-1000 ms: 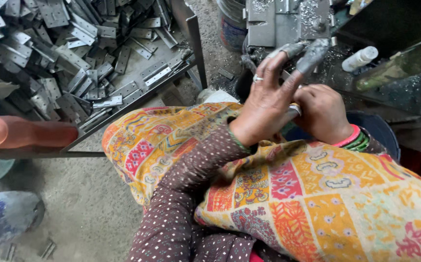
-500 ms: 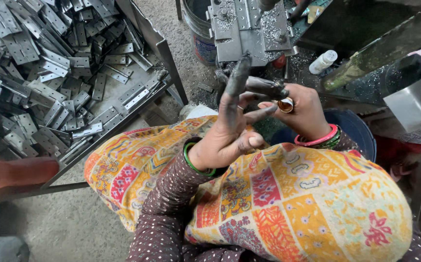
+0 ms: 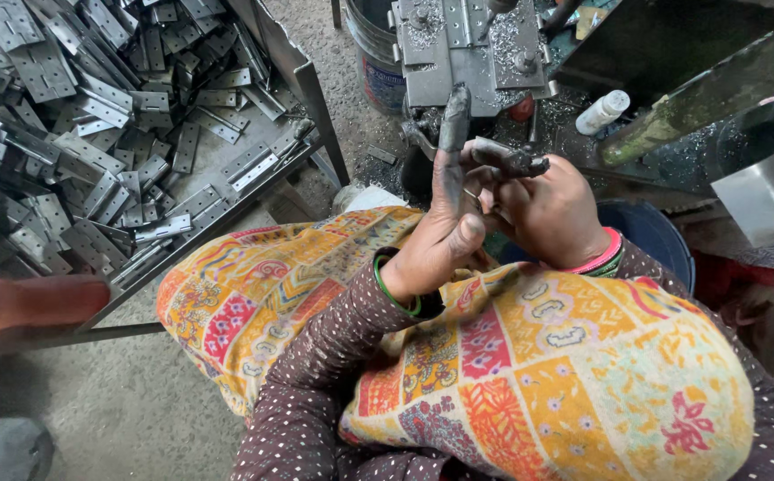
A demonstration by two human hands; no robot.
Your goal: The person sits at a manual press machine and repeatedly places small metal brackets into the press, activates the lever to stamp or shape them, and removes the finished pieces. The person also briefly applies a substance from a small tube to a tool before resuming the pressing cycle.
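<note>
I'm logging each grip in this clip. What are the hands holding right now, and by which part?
The right hand pinches a small dark metal piece by its near end. The left hand touches it, fingers raised; its own grip cannot be told.

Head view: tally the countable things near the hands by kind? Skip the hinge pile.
Grease-blackened left hand: 1
Right hand: 1
Small dark metal part pinched in the right hand: 1
Grey metal press plate: 1
Small white plastic bottle: 1
Grey metal bucket: 1
Blue round tub: 1
Total: 7
</note>
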